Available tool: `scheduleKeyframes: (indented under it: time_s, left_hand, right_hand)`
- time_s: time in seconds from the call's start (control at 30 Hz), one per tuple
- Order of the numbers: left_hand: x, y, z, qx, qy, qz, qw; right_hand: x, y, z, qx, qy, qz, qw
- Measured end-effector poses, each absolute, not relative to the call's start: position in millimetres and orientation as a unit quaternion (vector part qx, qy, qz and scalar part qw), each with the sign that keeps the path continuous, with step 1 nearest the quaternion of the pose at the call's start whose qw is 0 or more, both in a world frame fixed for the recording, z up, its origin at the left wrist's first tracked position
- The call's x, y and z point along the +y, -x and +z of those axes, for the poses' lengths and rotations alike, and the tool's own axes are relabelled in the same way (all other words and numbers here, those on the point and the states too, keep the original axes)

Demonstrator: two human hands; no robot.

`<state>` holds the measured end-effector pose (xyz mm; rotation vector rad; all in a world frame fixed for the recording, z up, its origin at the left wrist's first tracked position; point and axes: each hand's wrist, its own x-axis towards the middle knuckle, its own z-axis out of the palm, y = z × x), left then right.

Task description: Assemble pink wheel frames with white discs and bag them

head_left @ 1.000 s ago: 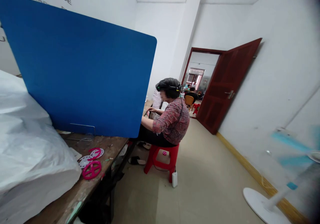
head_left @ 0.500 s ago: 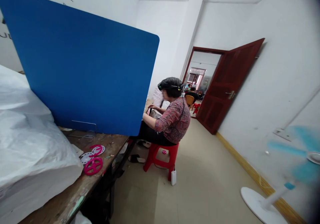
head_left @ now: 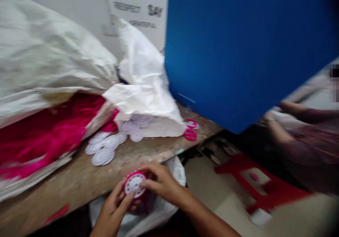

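Note:
A round disc [head_left: 135,184] with a pink rim and a white slotted face is held between both hands, near the table's front edge. My left hand [head_left: 118,203] grips its lower left side, the thumb on the rim. From the right, my right hand [head_left: 156,180] holds it with the thumb on the white face and fingers behind. Several white slotted discs [head_left: 103,156] lie on the table beyond. More white discs [head_left: 136,133] spill from the mouth of a white sack [head_left: 148,103].
An open sack of pink pieces [head_left: 60,131] stands at left. A blue panel [head_left: 225,53] rises at right, with pink and white pieces [head_left: 190,134] near its foot. Another person's arms [head_left: 280,131] and a red stool [head_left: 243,170] show beyond. A white bag [head_left: 159,216] hangs below my hands.
The view has swung left and down from the room to the table. My two hands and the disc between them have come into view.

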<state>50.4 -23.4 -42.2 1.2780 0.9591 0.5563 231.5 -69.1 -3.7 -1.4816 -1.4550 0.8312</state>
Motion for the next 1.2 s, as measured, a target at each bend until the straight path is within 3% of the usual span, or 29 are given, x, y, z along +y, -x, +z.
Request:
scheduleKeyframes:
  time_s: [0.23,0.33,0.43,0.53,0.67,0.73,0.9,1.2]
  left_hand:
    - [-15,-21,-33,0.441,-0.756,0.135,0.464]
    - [-15,-12,-17,0.440,-0.744,0.127,0.487]
    - [1,4,2,0.450,-0.720,0.155,0.505]
    - [39,30,18,0.512,-0.717,0.257,0.398]
    - [105,82,27,0.587,-0.707,0.369,0.136]
    - [130,104,26,0.598,-0.708,0.368,0.073]
    - [158,129,18,0.580,-0.736,0.334,0.099]
    - [155,130,19,0.589,-0.691,0.385,0.164]
  right_hand:
    - [-3,-269,-5,-0.594,0.656,0.200,0.419]
    - [35,-272,-9,-0.611,0.688,0.128,0.369]
    - [66,-266,-15,-0.614,0.730,0.076,0.291]
    - [84,-261,-23,-0.604,0.756,0.081,0.238]
    - [90,-267,-37,-0.567,0.736,0.151,0.339]
    - [89,-275,-43,-0.513,0.714,0.224,0.419]
    - [81,-284,-41,-0.423,0.636,0.384,0.519]
    - [66,-280,-45,-0.424,0.631,0.352,0.547]
